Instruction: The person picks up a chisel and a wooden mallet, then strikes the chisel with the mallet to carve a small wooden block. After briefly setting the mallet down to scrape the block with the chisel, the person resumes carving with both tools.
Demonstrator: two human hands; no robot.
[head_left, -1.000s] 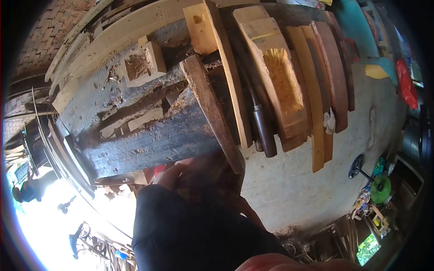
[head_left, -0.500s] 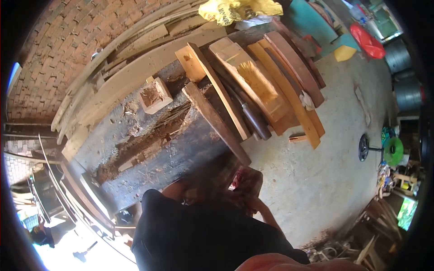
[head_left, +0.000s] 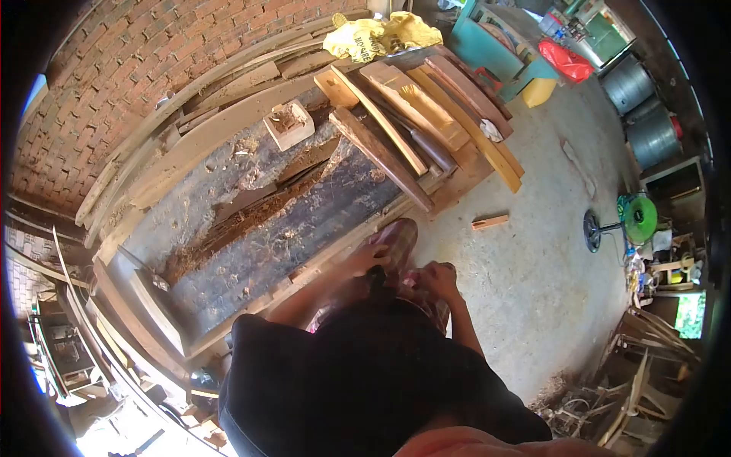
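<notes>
Both hands meet just in front of my dark shirt, above the concrete floor. My left hand lies on a blurred reddish-brown object at the front edge of the dark workbench. My right hand is curled close beside it, fingers on the same object and on something pink under it. What the object is cannot be made out. Both forearms are bare, and my body hides whatever lies below the hands.
Wood shavings cover the bench. A square wooden box, slanting planks and a hollowed trough lie at its far end. A small wood block is on the floor, a green disc and metal drums stand at the right, and a brick wall is behind.
The view has pulled back and turned, so the bench looks smaller and farther. My hands have come out from under my body and now meet on the reddish-brown object.
</notes>
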